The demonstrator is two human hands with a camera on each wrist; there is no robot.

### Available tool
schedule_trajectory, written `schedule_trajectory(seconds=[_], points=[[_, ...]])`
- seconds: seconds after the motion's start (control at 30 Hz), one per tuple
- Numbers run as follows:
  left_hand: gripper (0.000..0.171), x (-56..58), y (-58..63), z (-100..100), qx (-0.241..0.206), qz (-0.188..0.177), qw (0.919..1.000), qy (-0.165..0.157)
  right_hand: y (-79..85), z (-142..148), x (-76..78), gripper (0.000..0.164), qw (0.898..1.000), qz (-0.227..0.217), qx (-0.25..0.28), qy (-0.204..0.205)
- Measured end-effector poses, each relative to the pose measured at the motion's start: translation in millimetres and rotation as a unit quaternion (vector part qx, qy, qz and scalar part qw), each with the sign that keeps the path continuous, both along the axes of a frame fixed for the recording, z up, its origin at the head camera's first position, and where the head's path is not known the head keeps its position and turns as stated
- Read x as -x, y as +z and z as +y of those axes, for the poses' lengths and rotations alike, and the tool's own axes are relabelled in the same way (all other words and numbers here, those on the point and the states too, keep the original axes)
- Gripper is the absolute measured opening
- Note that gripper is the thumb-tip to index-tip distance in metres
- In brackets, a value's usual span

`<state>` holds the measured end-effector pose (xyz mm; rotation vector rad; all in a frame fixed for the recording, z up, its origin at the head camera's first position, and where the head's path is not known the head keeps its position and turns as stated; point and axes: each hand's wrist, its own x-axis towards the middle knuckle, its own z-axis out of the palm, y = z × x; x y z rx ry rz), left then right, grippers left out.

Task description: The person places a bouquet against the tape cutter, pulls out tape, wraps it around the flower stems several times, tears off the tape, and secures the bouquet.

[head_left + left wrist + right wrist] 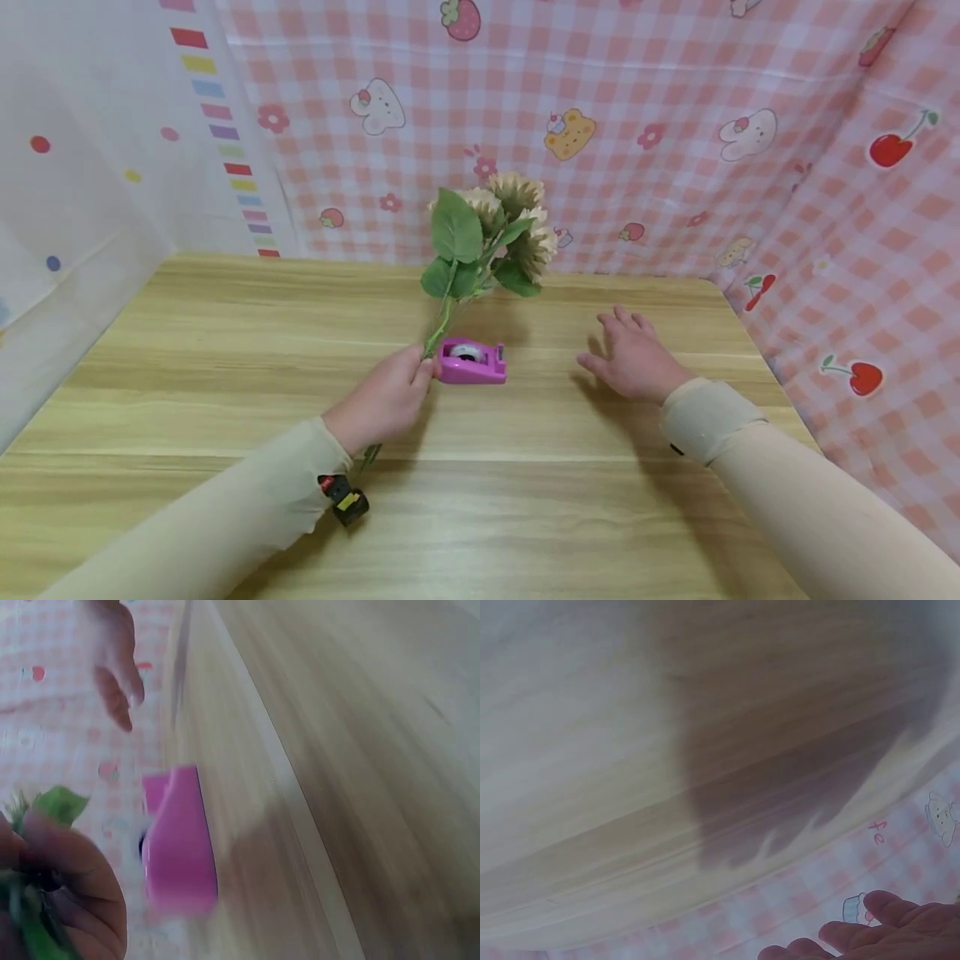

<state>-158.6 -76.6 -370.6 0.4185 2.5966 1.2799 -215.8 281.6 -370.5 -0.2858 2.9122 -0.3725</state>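
My left hand grips a small bunch of artificial flowers by the green stems, which poke out below the fist. Pale cream blooms and broad green leaves lean up and to the right in the head view. Just right of that fist sits a pink tape dispenser with a roll of clear tape in it; the left wrist view shows its smooth pink side. Over the right part of the table my right hand is held palm down, fingers spread and holding nothing, its shadow falling on the wood.
The light wood table runs back to a pink checked cloth with cartoon prints. Another checked cloth hangs along the right edge, and a white dotted cloth along the left. A black wrist device sits under the left cuff.
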Motion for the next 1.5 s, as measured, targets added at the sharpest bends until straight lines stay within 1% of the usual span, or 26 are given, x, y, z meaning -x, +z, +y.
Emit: schedule_trajectory(seconds=[0.13,0.37,0.43,0.63,0.77,0.83,0.93,0.97,1.03,1.07,1.17,1.2,1.23,1.33,1.4,1.47,1.5], points=[[0.027,3.9,-3.8,24,-0.024,-0.021,0.9995,-0.009,0.4,6,0.1,0.085,1.0,0.002,0.004,-0.005],[0.028,3.6,-8.3,62,-0.005,-0.026,0.9996,-0.014,-1.6,18,1.2,0.086,1.0,0.011,-0.01,-0.009],[0.028,3.7,-11.1,71,-0.005,-0.034,0.9993,-0.016,-1.4,21,1.1,0.087,1.0,0.011,-0.014,-0.012],[0.03,4.2,-20.4,88,-0.005,-0.07,0.9971,-0.03,1.3,31,1.3,0.086,0.999,0.01,-0.033,-0.028],[0.03,5.4,-28.3,96,0.015,-0.079,0.9959,-0.04,2.9,36,1.1,0.083,0.998,0.005,-0.044,-0.038],[0.03,6.3,-31.2,99,0.018,-0.083,0.9954,-0.043,3.2,38,0.8,0.081,0.998,0.001,-0.048,-0.042],[0.028,7.0,-34.2,100,0.001,-0.1,0.9941,-0.042,2.6,39,0.9,0.08,0.998,-0.003,-0.053,-0.043],[0.027,6.7,-34.8,99,-0.013,-0.117,0.9921,-0.043,2.8,40,0.8,0.081,0.998,-0.004,-0.052,-0.044],[0.024,5.9,-36.0,96,-0.055,-0.163,0.9839,-0.047,3.0,40,0.7,0.081,0.998,-0.005,-0.049,-0.046],[0.022,5.4,-36.6,94,-0.076,-0.187,0.9781,-0.049,2.8,41,0.5,0.08,0.998,-0.005,-0.047,-0.047],[0.014,3.2,-37.6,86,-0.133,-0.258,0.9552,-0.056,3.1,42,0.1,0.08,0.998,-0.002,-0.048,-0.047],[0.011,2.5,-37.8,84,-0.145,-0.272,0.9494,-0.06,3.0,43,-0.1,0.079,0.998,-0.001,-0.048,-0.047],[0.01,2.0,-38.2,82,-0.151,-0.281,0.9457,-0.063,3.0,43,-0.3,0.079,0.998,0.0,-0.049,-0.047],[0.01,0.8,-37.9,78,-0.14,-0.289,0.9448,-0.063,4.7,44,-1.4,0.079,0.998,0.002,-0.053,-0.046],[0.015,1.3,-36.7,77,-0.129,-0.289,0.9467,-0.059,6.1,43,-2.3,0.078,0.998,0.003,-0.053,-0.045],[0.019,2.3,-34.9,78,-0.116,-0.28,0.9514,-0.057,7.6,43,-3.1,0.079,0.998,0.004,-0.053,-0.044],[0.02,3.1,-34.0,79,-0.116,-0.277,0.9522,-0.056,8.1,43,-3.3,0.079,0.998,0.005,-0.051,-0.045]])
